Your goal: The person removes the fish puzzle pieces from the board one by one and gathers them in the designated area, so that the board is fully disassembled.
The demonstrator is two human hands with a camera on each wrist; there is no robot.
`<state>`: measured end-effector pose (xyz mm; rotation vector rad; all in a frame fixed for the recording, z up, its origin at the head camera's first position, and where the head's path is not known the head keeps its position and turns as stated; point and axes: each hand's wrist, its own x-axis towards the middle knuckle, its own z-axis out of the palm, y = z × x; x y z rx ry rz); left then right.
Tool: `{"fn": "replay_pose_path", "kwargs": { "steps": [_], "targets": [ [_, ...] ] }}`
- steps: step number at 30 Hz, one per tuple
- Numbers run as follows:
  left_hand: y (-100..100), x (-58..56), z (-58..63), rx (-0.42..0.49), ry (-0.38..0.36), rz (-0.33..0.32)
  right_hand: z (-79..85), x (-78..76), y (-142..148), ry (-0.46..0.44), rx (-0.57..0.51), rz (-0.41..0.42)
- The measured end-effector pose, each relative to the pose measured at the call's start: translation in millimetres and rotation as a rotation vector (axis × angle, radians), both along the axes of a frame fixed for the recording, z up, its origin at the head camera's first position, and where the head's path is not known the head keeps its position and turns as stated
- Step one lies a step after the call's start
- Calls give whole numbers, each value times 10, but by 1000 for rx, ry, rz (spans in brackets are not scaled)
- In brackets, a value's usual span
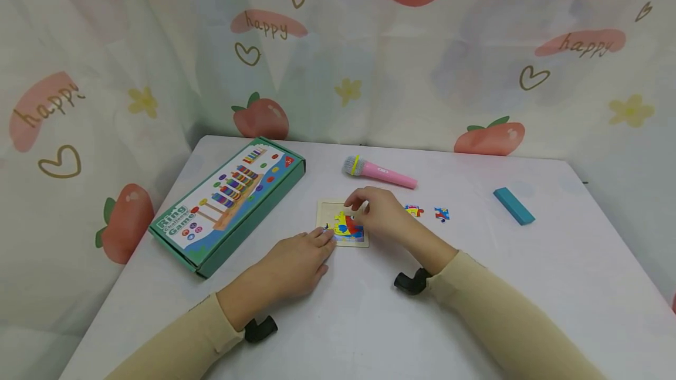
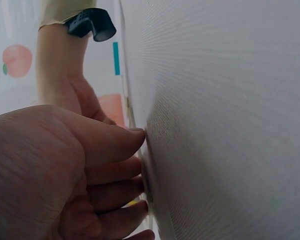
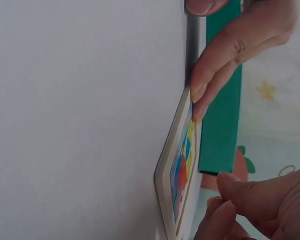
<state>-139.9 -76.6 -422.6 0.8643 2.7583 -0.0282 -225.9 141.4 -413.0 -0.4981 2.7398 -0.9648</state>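
A small square puzzle board (image 1: 359, 244) with a pale wooden rim and a colourful picture partly filled in lies on the table. My left hand (image 1: 298, 264) rests at its left side, fingertips on the board's edge in the right wrist view. Over the board's upper right hovers my right hand (image 1: 382, 214), its fingers loosely bent and no piece showing between thumb and fingers (image 3: 221, 220). To the right of that hand lie two loose puzzle pieces, a yellow-and-red piece (image 1: 414, 211) partly behind the wrist and a blue piece (image 1: 442, 214).
A green ring game box (image 1: 227, 204) lies at the left. Behind the board is a pink toy microphone (image 1: 380, 172) with a grey head. A teal block (image 1: 514, 206) sits at the right. Black curved wrist mounts (image 1: 412, 282) stick out under both sleeves.
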Motion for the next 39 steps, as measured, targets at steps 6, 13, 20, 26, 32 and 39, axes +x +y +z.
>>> {"fn": "replay_pose_path", "kwargs": {
  "steps": [6, 13, 20, 26, 32, 39],
  "targets": [
    [-15, 1, -12, 16, 21, -17, -88, -61, -153, -85, -28, 22],
    [-17, -1, -11, 8, 35, -19, -121, -47, -189, -82, 54, 15],
    [-15, 0, -7, 12, 33, -19, -101, -41, -206, -65, 119, 40],
    [-15, -1, -9, 21, 25, -16, -121, -27, -228, -68, 128, 51],
    [-23, 0, -10, 24, 31, -15, -123, 4, -266, -75, 141, 34],
    [-17, -1, -3, 17, 24, -11, -111, 27, -282, -85, 144, 26]
  ]
}}
